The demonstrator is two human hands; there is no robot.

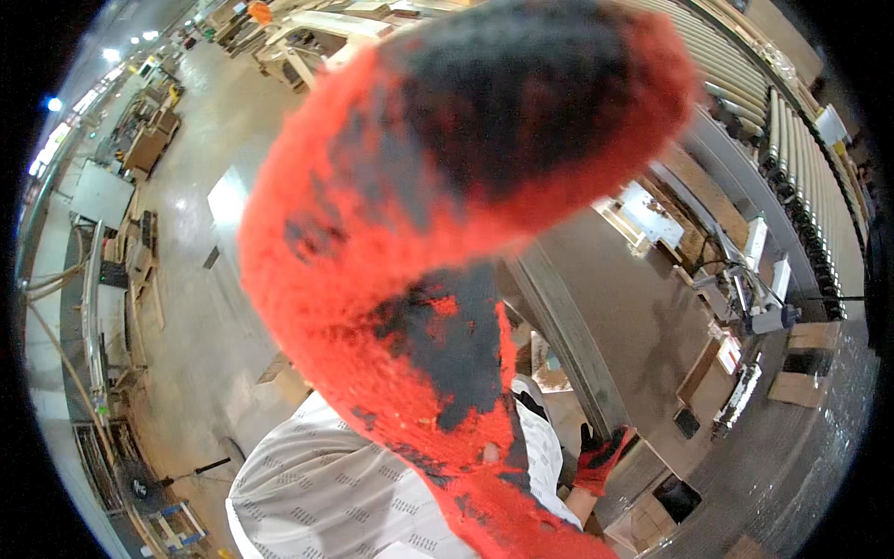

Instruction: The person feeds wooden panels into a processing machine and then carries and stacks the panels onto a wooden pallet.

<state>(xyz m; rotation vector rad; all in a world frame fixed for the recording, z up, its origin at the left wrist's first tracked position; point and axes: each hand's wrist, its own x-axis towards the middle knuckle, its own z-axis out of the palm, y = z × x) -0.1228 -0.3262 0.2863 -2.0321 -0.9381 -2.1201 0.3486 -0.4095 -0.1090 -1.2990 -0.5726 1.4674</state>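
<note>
My left hand (pixel 345 270), in a fuzzy red glove with a worn black coating, fills the middle of the view very close up. Its fingers bend over to the right in a wide hook, and nothing shows inside the curve. Lower right, much smaller, is my right hand (pixel 599 459) in a red and black glove. Its fingers are apart, and it lies against the edge of a grey-brown surface (pixel 638 477); whether it presses on it I cannot tell. Beside that is a dark, flat rectangular thing (pixel 677 498) on brown cardboard (pixel 649 524). My white patterned shirt (pixel 345 475) shows below.
A long grey metal beam (pixel 573 340) runs behind my left hand. At right stand a roller conveyor (pixel 792 177), a jointed metal arm (pixel 745 279) and a plastic-wrapped surface (pixel 792 456). Wooden pieces (pixel 317 37) lie at the back; machinery (pixel 102 270) lines the left.
</note>
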